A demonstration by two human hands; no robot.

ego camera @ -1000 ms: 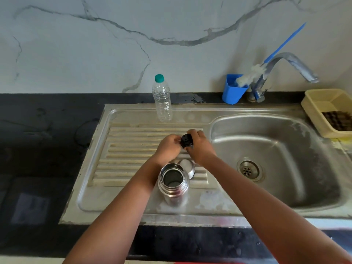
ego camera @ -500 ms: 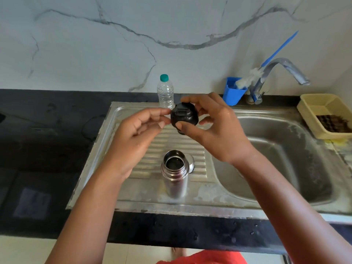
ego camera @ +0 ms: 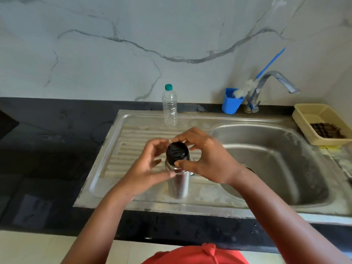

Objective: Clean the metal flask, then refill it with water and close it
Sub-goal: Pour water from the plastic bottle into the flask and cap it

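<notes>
Steel sink (ego camera: 276, 202) set in a black counter. Metal flask (ego camera: 178, 184) stands upright on the drainboard. Right hand (ego camera: 206, 160) pinches the black cap (ego camera: 177, 153) on the flask mouth; left hand (ego camera: 147, 164), fingers loosely curled, touches the flask neck.

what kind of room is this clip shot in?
Most likely a home kitchen: a stainless steel sink with a ribbed drainboard, a tap against a marble-look wall, and a blue cup holding a bottle brush.
</notes>
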